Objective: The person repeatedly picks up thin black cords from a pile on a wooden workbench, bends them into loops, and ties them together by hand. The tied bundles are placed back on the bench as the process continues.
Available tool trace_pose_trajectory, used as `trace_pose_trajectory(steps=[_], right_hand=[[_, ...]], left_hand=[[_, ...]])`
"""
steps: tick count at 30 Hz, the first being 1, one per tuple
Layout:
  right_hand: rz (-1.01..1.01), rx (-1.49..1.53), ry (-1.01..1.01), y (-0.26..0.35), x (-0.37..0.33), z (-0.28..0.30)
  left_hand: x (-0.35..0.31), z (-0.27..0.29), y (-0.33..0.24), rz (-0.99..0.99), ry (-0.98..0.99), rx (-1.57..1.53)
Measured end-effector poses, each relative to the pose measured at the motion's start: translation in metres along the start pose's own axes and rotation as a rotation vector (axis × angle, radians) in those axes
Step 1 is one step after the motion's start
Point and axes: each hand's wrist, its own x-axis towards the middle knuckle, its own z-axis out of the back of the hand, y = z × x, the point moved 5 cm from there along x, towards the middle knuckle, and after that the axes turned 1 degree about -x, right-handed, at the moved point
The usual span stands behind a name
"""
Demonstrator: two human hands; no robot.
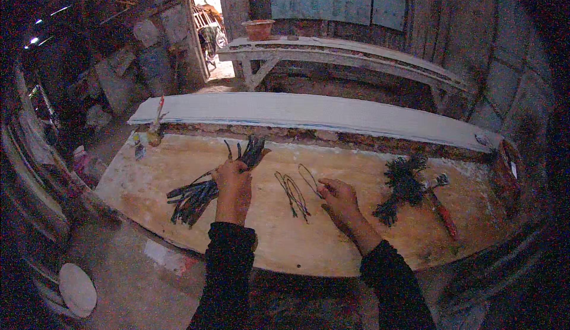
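Observation:
My left hand (233, 188) is closed around the middle of a bundle of dark, flat strips (193, 202). The strips fan out on both sides of it above the wooden tabletop. A thin wire loop (307, 175) is pinched between the thumb and fingers of my right hand (339, 202). Between my two hands, several similar thin wire loops (290, 194) lie on the board. To the right of my right hand rests a second dark bundle (404, 181), tangled and bushy. Beside it is a hammer (442, 211) with a red handle and metal head.
A raised pale plank (320, 109) runs along the far edge of the tabletop (273, 241). A red-handled brush-like tool (157, 122) stands at the far left corner. Farther back are a long bench (344, 54) with a reddish bowl (258, 30) and a bright doorway (208, 27).

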Motion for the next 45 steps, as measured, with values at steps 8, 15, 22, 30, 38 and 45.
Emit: trace_pose_trajectory(steps=[8, 15, 22, 30, 38, 45], right_hand=[[0.104, -0.092, -0.044, -0.026, 0.011, 0.001], [-0.125, -0.071, 0.0, -0.009, 0.004, 0.003], [0.068, -0.145, 0.007, -0.023, 0.014, 0.0], [-0.023, -0.094, -0.005, -0.004, 0.007, 0.002], [-0.055, -0.115, 0.045, -0.008, 0.006, 0.003], [-0.12, -0.017, 0.026, -0.003, 0.004, 0.004]], left_hand=[[0.01, -0.018, 0.018, 0.065, -0.028, 0.106], [0.009, -0.006, 0.014, 0.173, -0.059, -0.063], [0.021, -0.034, 0.051, 0.188, -0.166, -0.847], [0.024, 0.001, 0.019, 0.165, -0.027, -0.649], [0.022, 0.028, 0.013, 0.117, -0.291, -0.231], [-0.006, 0.061, -0.032, -0.352, -0.818, -0.176]])
